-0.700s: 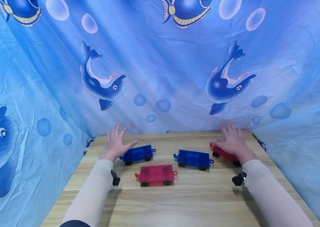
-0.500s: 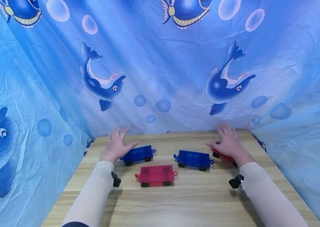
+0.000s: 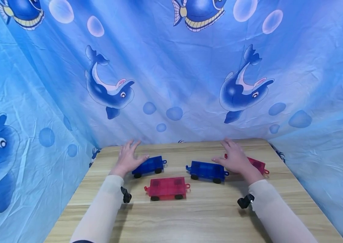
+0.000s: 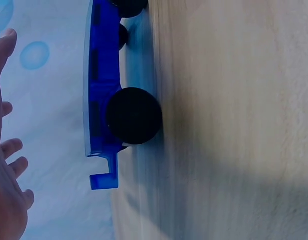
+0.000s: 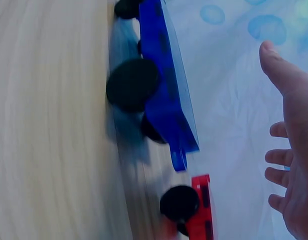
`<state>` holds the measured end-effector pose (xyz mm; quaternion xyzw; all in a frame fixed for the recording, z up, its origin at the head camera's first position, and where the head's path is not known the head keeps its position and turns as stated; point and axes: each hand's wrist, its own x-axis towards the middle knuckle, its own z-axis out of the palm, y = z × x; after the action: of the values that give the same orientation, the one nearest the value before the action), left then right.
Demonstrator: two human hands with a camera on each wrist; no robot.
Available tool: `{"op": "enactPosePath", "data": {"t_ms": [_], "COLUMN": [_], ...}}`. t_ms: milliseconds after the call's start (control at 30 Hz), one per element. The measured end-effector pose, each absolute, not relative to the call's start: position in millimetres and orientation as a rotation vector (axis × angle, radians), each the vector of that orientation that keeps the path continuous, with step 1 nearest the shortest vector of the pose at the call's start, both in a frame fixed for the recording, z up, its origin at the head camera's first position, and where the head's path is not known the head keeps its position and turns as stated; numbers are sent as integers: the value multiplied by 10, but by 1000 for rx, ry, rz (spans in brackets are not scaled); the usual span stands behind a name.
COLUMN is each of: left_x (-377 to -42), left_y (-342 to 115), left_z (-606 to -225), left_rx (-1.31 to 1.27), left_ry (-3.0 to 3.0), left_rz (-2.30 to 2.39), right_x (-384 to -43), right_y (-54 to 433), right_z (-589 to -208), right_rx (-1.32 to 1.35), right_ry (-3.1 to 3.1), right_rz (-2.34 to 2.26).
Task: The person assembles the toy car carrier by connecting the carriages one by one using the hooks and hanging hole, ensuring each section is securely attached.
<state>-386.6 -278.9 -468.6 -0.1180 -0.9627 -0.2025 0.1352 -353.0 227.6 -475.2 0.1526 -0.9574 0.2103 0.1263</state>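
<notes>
Over the back left of the table, my left hand [image 3: 127,158] hovers with fingers spread, overlapping the left end of a translucent blue toy train wagon [image 3: 150,165] with black wheels. The left wrist view shows this wagon's hook end and my hand [image 4: 11,192] apart from it. My right hand [image 3: 234,158] is spread in the air beside the right blue wagon [image 3: 205,169], its thumb over that wagon's far corner. Behind my right wrist a red wagon [image 3: 258,165] is partly hidden. Neither hand holds anything.
A second red wagon [image 3: 167,187] stands nearer the front, between the two blue ones. All the wagons have a hook at one end and a ring at the other. A blue sea-print curtain [image 3: 159,84] rises behind the wooden table [image 3: 174,222] and along its sides.
My right hand has moved left from above the back red wagon toward the right blue wagon, uncovering the red one's ring end. My left hand has shifted slightly right. The wagons stay put.
</notes>
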Motion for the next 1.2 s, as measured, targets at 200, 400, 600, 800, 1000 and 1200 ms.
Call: {"op": "enactPosePath", "data": {"t_ms": [200,400,600,800,1000,1200], "left_x": [-3859,-3860,-3844,-3846,-3860,-3869], "left_y": [-2779,-2750,-2702,-2677,-2668,-2669], "left_z": [-4760,-4831,-4872,-4905,-4939,-4961], "left_rx": [-386,-428,-431,-426,-424,-424], "left_ry": [-2783,-2785,-2792,-2808,-2838,-2846], "left_rz": [-624,-643,-670,-687,-693,-702], "right_x": [-3463,-3392,-3333,-3294,-3261,-3218], "right_y": [2112,1954,1805,1672,1536,1421], "right_z": [-4785,-4834,-4867,-4894,-4921,-4947], "right_rx": [477,504,526,557,583,626], "right_ry": [-2785,-2787,-2785,-2780,-2776,-2763], "right_rz": [651,718,780,795,789,828]}}
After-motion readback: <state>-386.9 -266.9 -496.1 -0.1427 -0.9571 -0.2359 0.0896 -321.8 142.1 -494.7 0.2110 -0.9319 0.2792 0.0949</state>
